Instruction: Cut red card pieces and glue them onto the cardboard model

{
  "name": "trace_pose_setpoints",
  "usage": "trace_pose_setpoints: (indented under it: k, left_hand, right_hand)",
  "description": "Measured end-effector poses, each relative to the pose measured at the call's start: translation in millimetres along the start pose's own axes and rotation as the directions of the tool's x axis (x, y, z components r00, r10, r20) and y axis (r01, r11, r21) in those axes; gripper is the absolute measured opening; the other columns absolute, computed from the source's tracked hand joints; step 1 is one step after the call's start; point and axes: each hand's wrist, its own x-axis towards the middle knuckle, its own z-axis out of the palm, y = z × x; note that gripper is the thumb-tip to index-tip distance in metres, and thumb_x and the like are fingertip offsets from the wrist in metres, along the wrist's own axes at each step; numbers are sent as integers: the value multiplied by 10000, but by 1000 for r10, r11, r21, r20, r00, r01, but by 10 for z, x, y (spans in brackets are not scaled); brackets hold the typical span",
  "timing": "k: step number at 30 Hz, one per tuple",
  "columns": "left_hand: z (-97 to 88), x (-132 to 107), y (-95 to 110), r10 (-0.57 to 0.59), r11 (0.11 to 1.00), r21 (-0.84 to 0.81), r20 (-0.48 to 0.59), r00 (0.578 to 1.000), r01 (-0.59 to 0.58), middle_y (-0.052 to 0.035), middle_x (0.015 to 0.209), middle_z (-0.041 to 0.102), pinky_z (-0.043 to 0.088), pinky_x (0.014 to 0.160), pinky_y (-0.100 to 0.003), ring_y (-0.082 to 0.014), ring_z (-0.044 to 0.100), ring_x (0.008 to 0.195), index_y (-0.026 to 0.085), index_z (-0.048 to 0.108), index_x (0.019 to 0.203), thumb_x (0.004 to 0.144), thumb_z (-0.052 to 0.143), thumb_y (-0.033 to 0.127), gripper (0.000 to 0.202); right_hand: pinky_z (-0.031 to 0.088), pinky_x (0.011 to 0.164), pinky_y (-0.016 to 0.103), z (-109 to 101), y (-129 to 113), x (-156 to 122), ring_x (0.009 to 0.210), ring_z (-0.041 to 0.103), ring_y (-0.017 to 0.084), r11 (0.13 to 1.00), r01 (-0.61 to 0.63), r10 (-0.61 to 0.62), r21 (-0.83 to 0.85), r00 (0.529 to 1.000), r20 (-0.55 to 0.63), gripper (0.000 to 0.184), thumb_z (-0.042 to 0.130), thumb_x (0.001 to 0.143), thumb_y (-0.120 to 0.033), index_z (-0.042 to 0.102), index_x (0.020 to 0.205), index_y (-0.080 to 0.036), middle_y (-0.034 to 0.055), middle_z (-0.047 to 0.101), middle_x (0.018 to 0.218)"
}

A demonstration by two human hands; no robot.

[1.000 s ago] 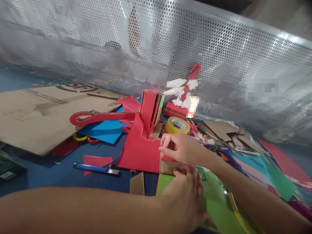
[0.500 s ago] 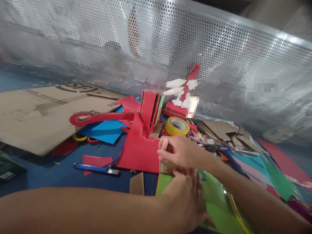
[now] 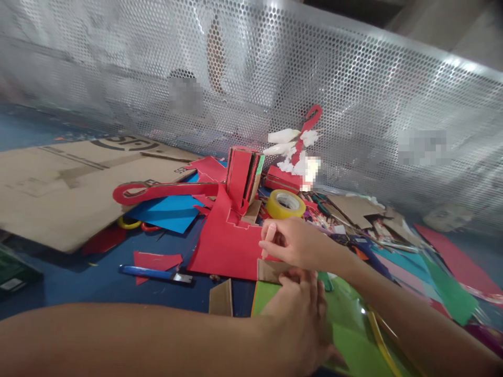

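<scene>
A small brown cardboard piece [image 3: 269,270] lies on the lower right of a sheet of red paper [image 3: 226,251]. My left hand [image 3: 296,319] presses down on it with flat fingers, partly over a green sheet [image 3: 349,330]. Just above the cardboard's upper edge, my right hand [image 3: 296,243] is closed in a pinch against the red paper. Whatever sits between its fingertips is hidden. Pale jagged lines mark the paper's upper part. A red cardboard box shape [image 3: 241,175] with a curled red strip [image 3: 173,189] stands behind the sheet.
A yellow tape roll [image 3: 285,204] stands beyond my right hand. To the left lie a blue utility knife [image 3: 155,273], blue paper [image 3: 168,210] and a large cardboard sheet [image 3: 78,183]. Paper scraps and tools crowd the right. A perforated metal panel [image 3: 251,78] closes the back.
My right hand has slid slightly to the right along the cardboard's upper edge. My left hand stays in place.
</scene>
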Motion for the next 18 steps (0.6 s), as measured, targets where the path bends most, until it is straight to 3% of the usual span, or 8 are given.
trace_pose_setpoints:
  k: [5,13,18]
  left_hand:
    - [56,-2,16,-6,1000,24,-51,999,7,-226,1411,603,524,728,-500,-420,576,1180,46,567,1435,974,341,694,827]
    - [-7,-10,-43,17,1000,-10,-36,999,-17,-196,1335,661,453,689,-472,-387,578,1124,115,617,1405,980,352,683,758]
    - [-105,61,-299,156,984,-90,-14,988,-157,-177,1257,683,438,665,-387,-276,638,996,130,687,1235,993,548,391,382]
  right_hand:
    - [399,650,278,-82,62,-136,666,608,128,997,-71,71,-16,997,5,201,584,919,-277,588,733,-202,-12,724,767]
    - [408,631,272,-310,262,-538,648,615,124,985,-171,170,-22,985,-41,209,604,922,-287,698,756,-202,-2,744,812]
    - [433,609,281,-560,383,-807,690,635,151,973,-232,223,-16,952,-211,279,589,955,-417,768,866,-222,29,752,938]
